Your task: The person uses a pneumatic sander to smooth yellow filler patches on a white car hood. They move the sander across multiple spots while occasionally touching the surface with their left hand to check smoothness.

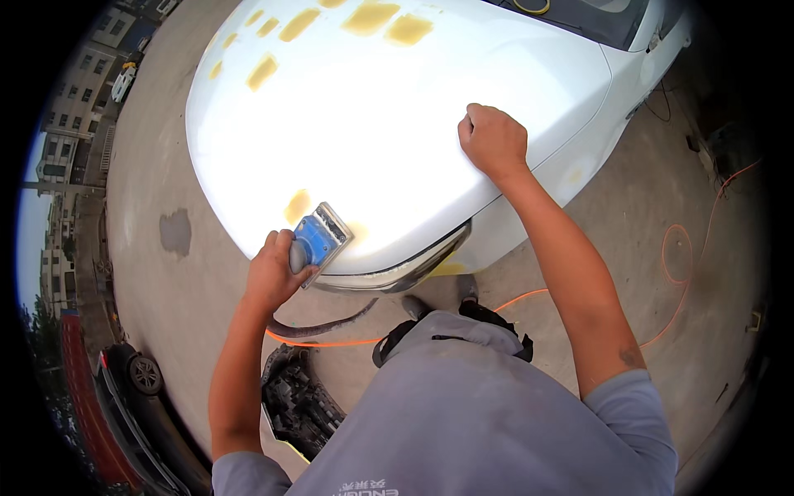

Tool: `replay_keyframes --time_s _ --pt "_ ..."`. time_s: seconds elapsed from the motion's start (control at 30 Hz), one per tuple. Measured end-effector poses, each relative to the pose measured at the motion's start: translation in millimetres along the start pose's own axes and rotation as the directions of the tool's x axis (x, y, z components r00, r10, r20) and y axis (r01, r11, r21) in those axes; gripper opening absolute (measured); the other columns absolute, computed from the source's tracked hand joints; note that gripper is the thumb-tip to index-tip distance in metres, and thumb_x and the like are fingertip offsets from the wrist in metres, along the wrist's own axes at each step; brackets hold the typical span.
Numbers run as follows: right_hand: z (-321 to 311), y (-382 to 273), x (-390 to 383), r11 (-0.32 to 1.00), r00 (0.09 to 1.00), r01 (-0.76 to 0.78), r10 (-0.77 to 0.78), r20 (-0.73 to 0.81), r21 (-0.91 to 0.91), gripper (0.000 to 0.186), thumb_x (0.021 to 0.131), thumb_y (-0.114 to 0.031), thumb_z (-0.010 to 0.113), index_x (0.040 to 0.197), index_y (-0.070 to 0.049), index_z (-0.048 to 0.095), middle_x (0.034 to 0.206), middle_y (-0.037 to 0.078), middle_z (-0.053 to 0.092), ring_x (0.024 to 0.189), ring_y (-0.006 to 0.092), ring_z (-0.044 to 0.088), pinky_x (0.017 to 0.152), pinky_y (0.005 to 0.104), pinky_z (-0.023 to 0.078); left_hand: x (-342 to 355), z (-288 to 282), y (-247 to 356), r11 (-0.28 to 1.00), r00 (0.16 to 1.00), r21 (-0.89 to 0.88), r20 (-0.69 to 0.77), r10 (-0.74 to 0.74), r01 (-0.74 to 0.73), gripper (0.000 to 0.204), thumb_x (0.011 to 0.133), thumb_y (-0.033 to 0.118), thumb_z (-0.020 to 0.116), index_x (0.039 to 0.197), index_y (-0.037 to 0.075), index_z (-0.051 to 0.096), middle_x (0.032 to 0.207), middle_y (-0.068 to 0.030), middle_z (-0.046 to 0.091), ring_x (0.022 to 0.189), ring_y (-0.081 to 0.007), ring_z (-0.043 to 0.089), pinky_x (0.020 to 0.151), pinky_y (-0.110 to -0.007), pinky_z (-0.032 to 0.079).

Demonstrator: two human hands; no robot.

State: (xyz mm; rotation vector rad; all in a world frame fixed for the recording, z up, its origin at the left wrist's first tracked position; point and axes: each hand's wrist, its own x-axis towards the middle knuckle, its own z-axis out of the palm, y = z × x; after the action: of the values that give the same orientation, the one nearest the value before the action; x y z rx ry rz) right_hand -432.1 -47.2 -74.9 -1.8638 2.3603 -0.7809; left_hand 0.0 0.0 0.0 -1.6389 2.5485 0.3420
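A white car hood (356, 140) spreads out in front of me, marked with several yellowish patches (370, 16) toward its far side. My left hand (277, 271) is closed around the rounded grey grip of a blue sander (321, 238) at the hood's near left edge. The sander is tilted, its flat pad against the edge beside another yellowish patch (298, 206); the full contact is hidden. Closed in a fist, my right hand (496, 142) rests on the right part of the hood, and nothing shows in it. Below the hood's near edge is the headlight (438, 252).
An orange hose (351, 342) runs across the concrete floor behind the car front, beside a dark thicker hose (331, 329). A black molded car part (299, 405) lies by my left side. A dark car (136, 397) stands at the lower left. My shoes (415, 307) are close to the car front.
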Motion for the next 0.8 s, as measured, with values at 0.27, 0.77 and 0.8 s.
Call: replay_keyframes --time_s 0.27,0.77,0.8 --pt "-5.3 12.0 1.9 0.996 0.999 0.018 -0.022 -0.044 -0.082 0.020 0.095 -0.022 0.063 0.081 -0.009 0.063 0.079 0.009 0.069 0.072 0.0312 0.067 0.062 0.0471 0.054 40.7 -9.1 122.1 0.997 0.997 -0.047 0.053 0.063 -0.060 0.060 0.079 0.031 0.092 0.118 0.006 0.054 0.106 -0.0173 0.062 0.094 -0.0413 0.067 0.078 -0.050 0.055" --pt "-0.3 4.7 -0.4 1.000 0.999 0.009 -0.010 -0.034 -0.018 0.020 0.094 -0.021 0.063 0.078 -0.008 0.062 0.077 0.010 0.068 0.070 0.0324 0.067 0.059 0.0476 0.052 17.3 -4.3 67.2 1.000 0.999 -0.019 0.028 -0.015 0.016 0.062 0.076 0.029 0.094 0.118 0.006 0.055 0.108 -0.0182 0.062 0.099 -0.0426 0.067 0.082 -0.050 0.055" --pt "-1.3 5.6 0.8 1.000 0.999 0.012 -0.013 -0.045 -0.020 0.020 0.094 -0.021 0.063 0.078 -0.008 0.063 0.078 0.010 0.068 0.070 0.0325 0.067 0.059 0.0476 0.052 23.7 -6.7 87.5 1.000 0.999 -0.025 0.030 0.016 -0.015 0.062 0.077 0.030 0.093 0.118 0.006 0.054 0.107 -0.0182 0.062 0.097 -0.0423 0.067 0.080 -0.050 0.056"
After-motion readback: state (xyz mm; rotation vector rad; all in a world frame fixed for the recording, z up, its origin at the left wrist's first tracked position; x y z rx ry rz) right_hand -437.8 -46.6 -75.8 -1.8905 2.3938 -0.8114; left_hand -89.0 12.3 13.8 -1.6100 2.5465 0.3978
